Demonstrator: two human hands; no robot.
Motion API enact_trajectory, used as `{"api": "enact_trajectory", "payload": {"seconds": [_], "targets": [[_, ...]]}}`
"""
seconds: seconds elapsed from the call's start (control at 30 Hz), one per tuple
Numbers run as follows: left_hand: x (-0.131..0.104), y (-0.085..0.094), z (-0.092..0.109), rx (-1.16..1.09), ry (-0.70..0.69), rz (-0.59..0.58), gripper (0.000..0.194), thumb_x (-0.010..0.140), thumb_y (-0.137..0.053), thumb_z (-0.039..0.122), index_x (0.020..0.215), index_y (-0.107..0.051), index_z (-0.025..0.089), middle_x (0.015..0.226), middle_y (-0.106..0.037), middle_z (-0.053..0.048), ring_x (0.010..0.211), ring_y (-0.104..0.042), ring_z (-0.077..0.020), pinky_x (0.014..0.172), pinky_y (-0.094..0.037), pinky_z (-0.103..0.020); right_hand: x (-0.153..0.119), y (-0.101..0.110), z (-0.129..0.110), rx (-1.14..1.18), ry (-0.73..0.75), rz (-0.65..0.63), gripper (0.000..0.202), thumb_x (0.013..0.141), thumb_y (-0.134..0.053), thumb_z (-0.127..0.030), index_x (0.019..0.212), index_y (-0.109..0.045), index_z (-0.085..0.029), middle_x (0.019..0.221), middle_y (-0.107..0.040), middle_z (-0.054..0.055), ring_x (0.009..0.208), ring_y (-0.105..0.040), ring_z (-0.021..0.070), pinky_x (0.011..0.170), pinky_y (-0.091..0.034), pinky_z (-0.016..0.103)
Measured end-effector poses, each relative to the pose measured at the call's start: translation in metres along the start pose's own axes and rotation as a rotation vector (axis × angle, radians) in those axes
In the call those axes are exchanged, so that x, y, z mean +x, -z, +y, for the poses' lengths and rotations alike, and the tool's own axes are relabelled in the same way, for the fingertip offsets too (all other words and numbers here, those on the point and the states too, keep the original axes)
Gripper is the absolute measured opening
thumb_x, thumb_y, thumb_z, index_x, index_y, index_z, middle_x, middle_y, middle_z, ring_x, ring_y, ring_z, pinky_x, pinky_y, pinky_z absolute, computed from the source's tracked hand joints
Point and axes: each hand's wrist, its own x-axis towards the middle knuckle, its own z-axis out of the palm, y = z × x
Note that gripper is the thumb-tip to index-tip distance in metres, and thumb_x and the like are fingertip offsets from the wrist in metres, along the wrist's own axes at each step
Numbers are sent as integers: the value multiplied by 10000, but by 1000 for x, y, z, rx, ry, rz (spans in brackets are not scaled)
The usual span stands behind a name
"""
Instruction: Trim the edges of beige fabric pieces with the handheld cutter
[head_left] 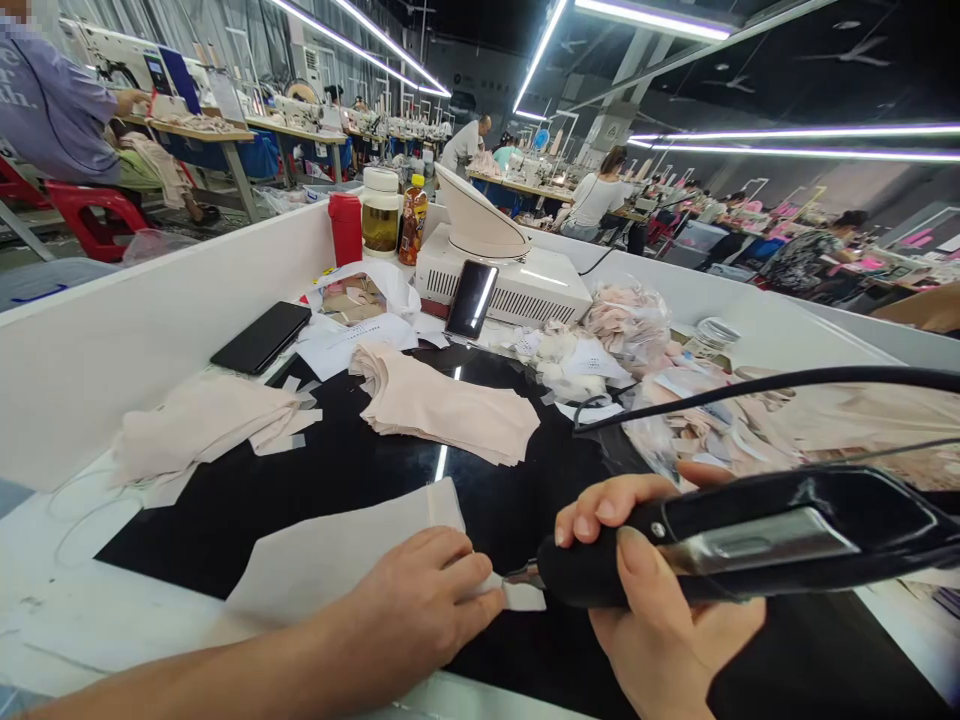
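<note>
My right hand point(667, 600) is wrapped round a black corded hand-held power tool point(750, 540) with a narrow metal tip at its left end; its exact kind I cannot tell. That tip meets a small white strip point(525, 597) at the edge of a pale fabric piece point(337, 545). My left hand point(427, 610) is closed on the fabric's right edge, fingertips pinched beside the tip. Beyond the hands, a stack of pale pink fabric pieces point(450, 405) lies on the black work surface point(315, 500). Another fabric pile point(206, 425) rests to the left.
A black tablet-like case point(261, 338), a phone point(472, 299) and a white machine point(502, 280) stand at the back. Bagged scraps point(630, 320) crowd the right. A black cable point(765, 385) arches above the tool. White side walls point(150, 330) enclose the table; people sew beyond.
</note>
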Motion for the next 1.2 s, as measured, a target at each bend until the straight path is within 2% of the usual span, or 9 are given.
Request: {"api": "enact_trajectory", "payload": {"seconds": [0.3, 0.57, 0.7, 0.93, 1.2], "targets": [[0, 0, 0, -19, 11, 27, 217, 1023, -513, 51, 1162, -657, 135, 993, -659, -58, 950, -597, -228, 851, -553, -339, 4, 11, -6, 12, 15, 94, 456, 835, -810, -203, 1231, -610, -309, 782, -632, -34, 625, -582, 165, 508, -568, 307], [0, 3, 0, -36, 16, 22, 219, 1063, -483, 90, 1183, -659, 144, 1037, -669, -63, 977, -592, -225, 870, -553, -335, 1, 12, -4, -31, 8, 54, 413, 887, -765, -179, 1235, -604, -330, 805, -633, -37, 645, -608, 161, 541, -590, 317], [-2, 2, -1, -42, 25, -1, 203, 1062, -516, 111, 1204, -656, 151, 1042, -668, -59, 990, -595, -226, 898, -548, -342, 0, 10, -8, 43, 8, 48, 419, 883, -788, -206, 1241, -598, -315, 801, -630, -37, 640, -591, 153, 521, -585, 294], [-2, 2, -1, -82, 30, -15, 212, 1075, -505, 124, 1228, -651, 148, 1041, -671, -61, 1004, -604, -229, 898, -541, -336, -12, 11, -6, 74, 2, -60, 436, 931, -760, -246, 1312, -561, -325, 855, -626, -29, 677, -614, 145, 566, -595, 301], [-1, 3, -1, -90, 44, -38, 198, 1064, -521, 124, 1205, -658, 148, 1046, -671, -62, 997, -605, -242, 883, -555, -354, -10, 11, -8, 39, -11, -40, 421, 929, -765, -234, 1292, -580, -342, 841, -628, -29, 664, -617, 151, 551, -599, 307]]}}
